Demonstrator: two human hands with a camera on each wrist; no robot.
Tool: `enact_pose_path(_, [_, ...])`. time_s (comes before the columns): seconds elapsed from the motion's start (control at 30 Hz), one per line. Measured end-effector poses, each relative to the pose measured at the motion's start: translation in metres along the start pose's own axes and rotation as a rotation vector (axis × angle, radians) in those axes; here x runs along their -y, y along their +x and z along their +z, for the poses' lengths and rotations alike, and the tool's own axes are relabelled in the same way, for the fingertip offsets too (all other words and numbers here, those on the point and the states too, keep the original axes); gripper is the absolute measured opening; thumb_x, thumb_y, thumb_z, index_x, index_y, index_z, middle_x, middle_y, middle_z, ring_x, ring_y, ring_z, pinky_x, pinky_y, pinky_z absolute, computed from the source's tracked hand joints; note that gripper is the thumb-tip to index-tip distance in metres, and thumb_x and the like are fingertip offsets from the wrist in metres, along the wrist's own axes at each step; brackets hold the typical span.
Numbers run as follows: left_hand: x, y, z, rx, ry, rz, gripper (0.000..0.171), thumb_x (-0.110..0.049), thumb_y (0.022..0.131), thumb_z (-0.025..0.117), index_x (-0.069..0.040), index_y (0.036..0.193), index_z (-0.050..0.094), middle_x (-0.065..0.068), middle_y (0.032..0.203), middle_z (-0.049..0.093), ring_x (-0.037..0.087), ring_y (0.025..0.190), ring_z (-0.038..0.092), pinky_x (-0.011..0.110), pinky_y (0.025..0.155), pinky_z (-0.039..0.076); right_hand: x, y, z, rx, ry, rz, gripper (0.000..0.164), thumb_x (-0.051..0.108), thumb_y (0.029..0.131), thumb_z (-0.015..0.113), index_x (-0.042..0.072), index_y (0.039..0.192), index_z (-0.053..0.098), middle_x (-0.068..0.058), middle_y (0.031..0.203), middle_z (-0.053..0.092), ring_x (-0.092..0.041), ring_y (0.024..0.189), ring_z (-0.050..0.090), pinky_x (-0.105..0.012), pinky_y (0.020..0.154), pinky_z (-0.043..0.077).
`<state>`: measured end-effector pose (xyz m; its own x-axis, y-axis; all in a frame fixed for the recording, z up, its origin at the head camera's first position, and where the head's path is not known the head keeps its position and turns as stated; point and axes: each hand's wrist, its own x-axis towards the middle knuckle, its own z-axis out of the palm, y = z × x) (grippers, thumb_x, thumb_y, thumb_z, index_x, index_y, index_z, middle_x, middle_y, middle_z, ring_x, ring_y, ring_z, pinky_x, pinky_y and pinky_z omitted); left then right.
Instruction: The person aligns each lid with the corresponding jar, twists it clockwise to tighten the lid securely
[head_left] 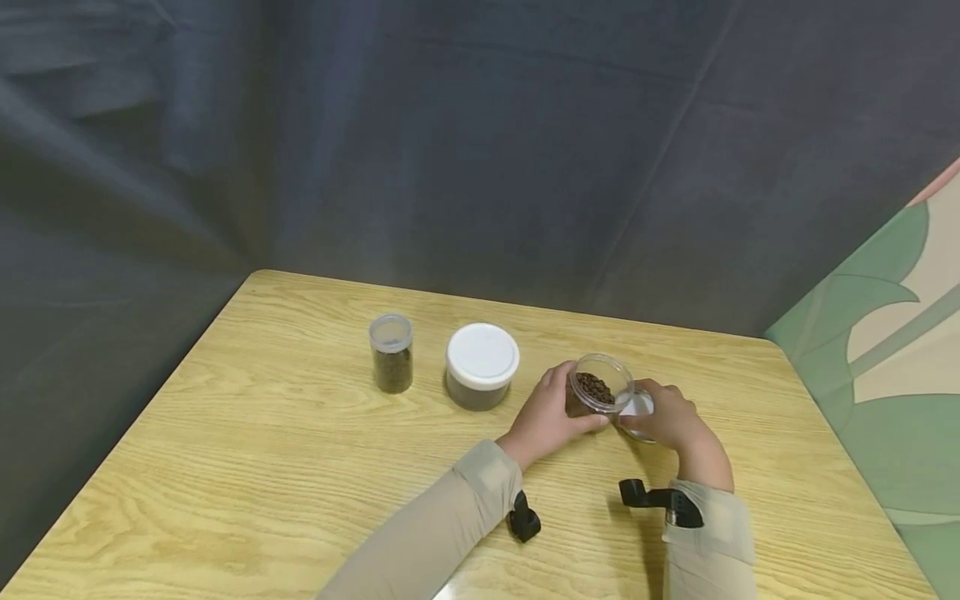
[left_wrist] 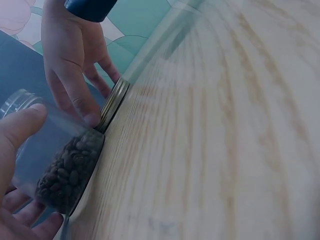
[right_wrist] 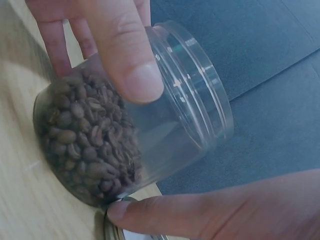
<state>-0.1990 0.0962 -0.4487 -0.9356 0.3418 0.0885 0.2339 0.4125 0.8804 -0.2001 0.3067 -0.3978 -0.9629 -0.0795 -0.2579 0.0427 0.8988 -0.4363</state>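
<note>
My left hand [head_left: 546,418] grips a clear jar [head_left: 604,371] with no lid on it, thumb on the near side and fingers around the far side. Brown coffee beans [right_wrist: 92,140] fill about its lower half. The jar's base is at the tabletop; whether it rests fully there I cannot tell. Just to the right, my right hand [head_left: 675,421] holds a round metal lid [head_left: 639,408] by its edge, low on the table. In the left wrist view the lid's gold-coloured rim [left_wrist: 115,104] lies beside the jar's base, with thumb and fingers on it.
Left of the hands stands a wide jar with a white lid [head_left: 482,357]. Farther left is a slim clear canister [head_left: 392,362] with dark contents. The wooden table [head_left: 300,467] ends at a dark curtain [head_left: 487,167] behind, with a leaf-patterned panel [head_left: 892,358] at right.
</note>
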Motion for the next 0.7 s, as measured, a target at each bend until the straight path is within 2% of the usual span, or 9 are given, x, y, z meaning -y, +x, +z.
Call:
enact_pose_path(0.4, [0.003, -0.006, -0.008, 0.003, 0.011, 0.006, 0.092, -0.045, 0.085, 0.082, -0.019, 0.158, 0.031, 0.003, 0.156, 0.041, 0.018, 0.14, 0.043, 0.039, 0.114, 0.04, 0.0, 0.001, -0.001, -0.018, -0.011, -0.006, 0.073, 0.027, 0.089, 0.077, -0.006, 0.144, 0.043, -0.044, 0.131, 0.042, -0.059, 0.108, 0.048, -0.068, 0.081, 0.05])
enact_pose_path(0.7, [0.005, -0.011, -0.013, 0.015, 0.065, 0.013, 0.095, -0.046, 0.084, 0.083, -0.012, 0.157, 0.032, 0.007, 0.154, 0.043, 0.022, 0.141, 0.043, 0.04, 0.116, 0.038, 0.002, 0.0, -0.002, -0.046, -0.014, -0.016, 0.072, 0.024, 0.088, 0.078, -0.007, 0.143, 0.044, -0.045, 0.128, 0.044, -0.056, 0.103, 0.052, -0.063, 0.078, 0.053])
